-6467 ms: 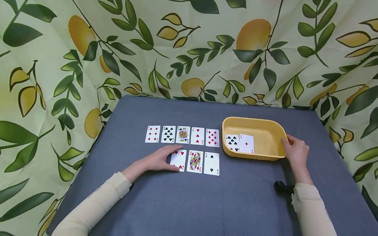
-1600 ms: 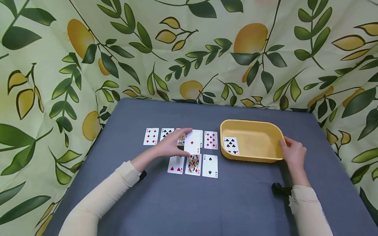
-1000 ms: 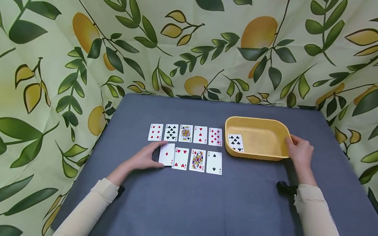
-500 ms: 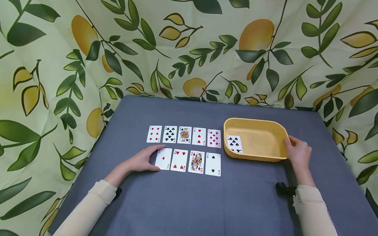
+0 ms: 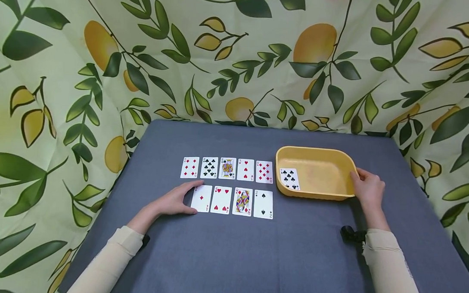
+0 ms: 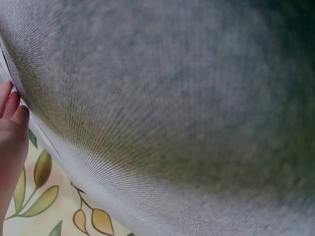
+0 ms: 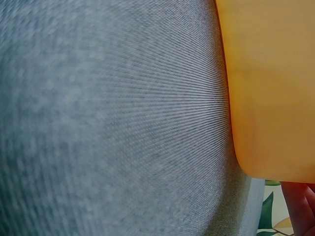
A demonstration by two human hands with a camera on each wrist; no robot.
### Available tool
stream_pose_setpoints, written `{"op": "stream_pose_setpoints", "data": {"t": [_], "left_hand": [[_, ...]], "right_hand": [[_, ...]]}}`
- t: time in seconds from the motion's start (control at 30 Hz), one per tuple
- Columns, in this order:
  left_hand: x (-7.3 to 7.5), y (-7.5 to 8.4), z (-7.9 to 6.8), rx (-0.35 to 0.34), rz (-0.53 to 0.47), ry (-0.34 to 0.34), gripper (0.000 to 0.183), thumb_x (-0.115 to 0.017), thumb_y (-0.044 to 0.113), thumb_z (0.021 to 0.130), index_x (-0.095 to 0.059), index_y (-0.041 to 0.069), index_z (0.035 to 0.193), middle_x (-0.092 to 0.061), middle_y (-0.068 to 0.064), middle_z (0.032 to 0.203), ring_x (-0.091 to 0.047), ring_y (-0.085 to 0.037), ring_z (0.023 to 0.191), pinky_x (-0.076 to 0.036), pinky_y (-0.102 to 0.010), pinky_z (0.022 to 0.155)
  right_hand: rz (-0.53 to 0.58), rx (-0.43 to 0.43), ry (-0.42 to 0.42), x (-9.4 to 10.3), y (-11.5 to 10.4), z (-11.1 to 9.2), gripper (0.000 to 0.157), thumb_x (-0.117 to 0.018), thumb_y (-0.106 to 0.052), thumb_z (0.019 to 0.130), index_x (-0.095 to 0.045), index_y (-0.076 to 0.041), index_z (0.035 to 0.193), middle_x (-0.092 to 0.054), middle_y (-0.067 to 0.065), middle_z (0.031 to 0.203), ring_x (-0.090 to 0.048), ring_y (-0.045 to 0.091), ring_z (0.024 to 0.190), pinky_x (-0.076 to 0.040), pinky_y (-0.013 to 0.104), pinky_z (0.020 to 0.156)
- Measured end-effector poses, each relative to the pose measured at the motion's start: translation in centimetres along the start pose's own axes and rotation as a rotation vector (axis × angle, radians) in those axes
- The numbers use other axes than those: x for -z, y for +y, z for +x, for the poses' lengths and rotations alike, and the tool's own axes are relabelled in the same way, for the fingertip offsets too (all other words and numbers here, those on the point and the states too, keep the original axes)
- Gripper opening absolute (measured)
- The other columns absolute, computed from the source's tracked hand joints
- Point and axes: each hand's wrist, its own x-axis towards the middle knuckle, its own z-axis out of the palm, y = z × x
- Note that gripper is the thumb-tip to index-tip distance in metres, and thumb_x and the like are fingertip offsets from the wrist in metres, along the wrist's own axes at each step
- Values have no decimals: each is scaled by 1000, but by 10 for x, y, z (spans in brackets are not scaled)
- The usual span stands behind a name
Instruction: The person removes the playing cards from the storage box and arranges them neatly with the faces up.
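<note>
In the head view my left hand [image 5: 172, 200] is at the left edge of the ace of diamonds [image 5: 201, 199], thumb at its lower corner and fingertips at its upper corner. This card lies face up at the left end of the near row, beside the four of hearts [image 5: 221, 200], the queen of diamonds [image 5: 242, 202] and the two of spades [image 5: 263, 204]. My right hand [image 5: 369, 188] pinches the right rim of a yellow plastic tray [image 5: 326, 195]. Inside the tray, at its left, lies a seven of clubs [image 5: 290, 179].
A far row holds the six of diamonds [image 5: 189, 167], a black club card [image 5: 209, 167], a king [image 5: 227, 168], the three of hearts [image 5: 245, 169] and another diamond card [image 5: 264, 171]. Grey cloth [image 5: 230, 258] covers the table; a leaf-patterned curtain [image 5: 237, 56] hangs behind it.
The ace of diamonds has gone from the tray, over the cards, to the left end of the near row, carried by my left hand. My right hand stays on the tray's rim.
</note>
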Motion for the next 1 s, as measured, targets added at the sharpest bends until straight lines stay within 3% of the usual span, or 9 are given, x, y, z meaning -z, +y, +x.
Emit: {"op": "stream_pose_setpoints", "data": {"t": [0.4, 0.77, 0.87, 1.0], "left_hand": [[1, 3, -2, 2, 12, 5, 85, -82, 24, 77, -39, 2, 147, -43, -19, 146, -39, -36, 135, -33, -54, 108], [-3, 8, 1, -3, 9, 127, 76, -80, 26, 78, -46, 3, 143, -50, -14, 142, -45, -33, 131, -36, -51, 107], [-4, 11, 5, -6, -31, 158, 74, -80, 26, 79, -48, 2, 141, -51, -13, 142, -45, -31, 131, -36, -49, 108], [-5, 15, 10, -7, -153, 191, 73, -82, 19, 79, -47, -1, 140, -50, -15, 142, -44, -30, 133, -33, -44, 111]], "right_hand": [[18, -13, -30, 0, 1, 2, 50, -45, -34, 103, -51, 0, 139, -57, 27, 129, -58, 40, 108, -36, 8, 54], [14, -6, -26, 0, 2, 1, 49, -46, -34, 102, -52, 0, 138, -58, 27, 127, -59, 41, 106, -41, 11, 55], [21, -3, -24, 0, 2, 1, 49, -46, -33, 102, -52, 1, 138, -58, 27, 127, -60, 40, 105, -38, 9, 54], [25, -3, -21, 1, 2, 0, 49, -45, -33, 102, -52, 1, 138, -58, 27, 127, -60, 40, 104, -36, 7, 54]]}}
